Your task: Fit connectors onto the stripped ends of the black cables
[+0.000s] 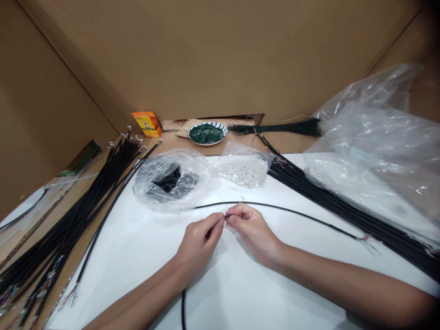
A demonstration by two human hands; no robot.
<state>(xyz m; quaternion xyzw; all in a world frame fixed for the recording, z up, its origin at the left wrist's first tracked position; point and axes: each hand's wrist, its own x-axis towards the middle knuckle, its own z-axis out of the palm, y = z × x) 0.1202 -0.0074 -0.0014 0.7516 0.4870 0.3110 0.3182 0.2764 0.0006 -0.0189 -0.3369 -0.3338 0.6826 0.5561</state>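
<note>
Forearms: the left forearm [137,298] and right forearm [347,284] reach in from the bottom edge, angled toward each other so the hands meet at the centre of the work area.

Hands: together, the left hand [199,245] and right hand [252,233] pinch the end of a black cable [292,211] between their fingertips; the tip itself is too small to make out.

Cable: it arcs across a white sheet [240,293] on the surface, with its frayed far end lying to the right. A black length near the bottom edge [183,309] may belong to it.

Side bundles: loose black cables [79,215] fan out at left and a second bundle [343,206] lies at right, each laid roughly parallel, apparently to keep the strands from tangling.

Bags: a clear plastic bag [144,192] holds a dark coiled mass [168,179]. Beside it, another clear bag [242,172] holds small white pieces.

Far edge: a round plate [207,123] holds small green pieces [206,134], kept together in one spot. Nearby stand an orange box [146,121] and a thin black bundle [285,128], with crumpled plastic sheeting [371,137] to the right.

Backdrop: cardboard walls [213,55] enclose the scene.
</note>
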